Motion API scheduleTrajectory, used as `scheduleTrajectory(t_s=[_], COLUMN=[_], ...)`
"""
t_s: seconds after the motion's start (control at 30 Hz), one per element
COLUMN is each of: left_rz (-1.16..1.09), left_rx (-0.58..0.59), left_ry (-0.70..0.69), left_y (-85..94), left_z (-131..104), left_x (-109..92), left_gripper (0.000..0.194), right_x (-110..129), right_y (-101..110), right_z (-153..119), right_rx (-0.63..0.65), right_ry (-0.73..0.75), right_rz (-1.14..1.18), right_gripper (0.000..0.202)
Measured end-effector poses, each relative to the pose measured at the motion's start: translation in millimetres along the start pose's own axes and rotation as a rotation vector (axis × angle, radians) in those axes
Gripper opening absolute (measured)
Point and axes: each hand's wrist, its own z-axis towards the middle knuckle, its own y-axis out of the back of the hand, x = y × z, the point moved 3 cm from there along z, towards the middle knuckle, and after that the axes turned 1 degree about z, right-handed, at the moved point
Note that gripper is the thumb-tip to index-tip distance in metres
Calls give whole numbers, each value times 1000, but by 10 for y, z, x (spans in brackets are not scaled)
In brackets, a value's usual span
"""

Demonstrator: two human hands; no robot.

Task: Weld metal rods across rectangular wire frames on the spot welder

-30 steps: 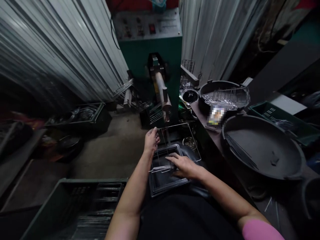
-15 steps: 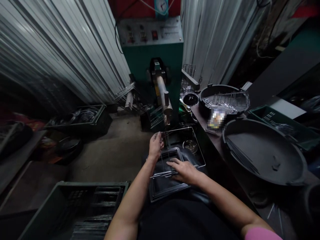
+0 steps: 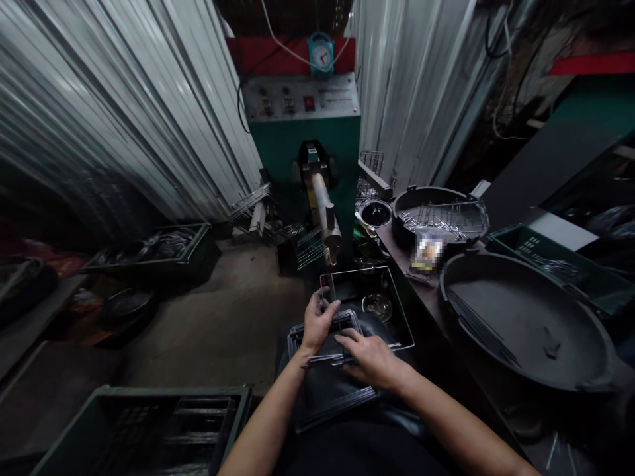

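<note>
1. Presently, in the head view, our landmark is the tall green metal machine [image 3: 278, 139] with a pale grey control panel; a thick grey metal cylinder [image 3: 322, 198] juts from its front toward us.

2. In front of the machine and lower, our bare left hand [image 3: 319, 324] looks closed around the left side of a single thin, silvery, rectangular wire frame [image 3: 401, 306]. That frame lies below the cylinder's near end in our view.

3. Nearer to us from the machine, our bare right hand [image 3: 371, 359] curls over a few thin, straight metal rods [image 3: 320, 359]. Whether its fingertips pinch them or merely rest there, we cannot tell.

4. Also in front of the machine, a stack of dark rectangular wire frames [image 3: 342, 406] sits on the dark-clothed lap, beneath both hands.

5. To the machine's right and closer to us stands a wide, round, black pan [image 3: 530, 317]; to its left and closer, a dark green plastic crate [image 3: 173, 391] with metal wires inside.

6. As we judge it, a corner of the single frame could snag the pile if moved too low; the rods could slide away if the right fingers slacken; and the pile could slip if the legs shift.
</note>
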Motion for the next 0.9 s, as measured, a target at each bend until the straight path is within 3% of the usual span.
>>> scheduleTrajectory(t_s=[0.53,0.9], left_rz=[-67,-189], left_rx=[-25,41], left_ry=[60,141], left_y=[-87,-164], left_z=[204,233], left_x=[4,-41], left_gripper=[49,43], right_x=[-84,-70], right_y=[123,240], right_z=[104,143], right_rx=[-17,-52], right_ry=[3,22], right_rz=[45,12], right_gripper=[53,50])
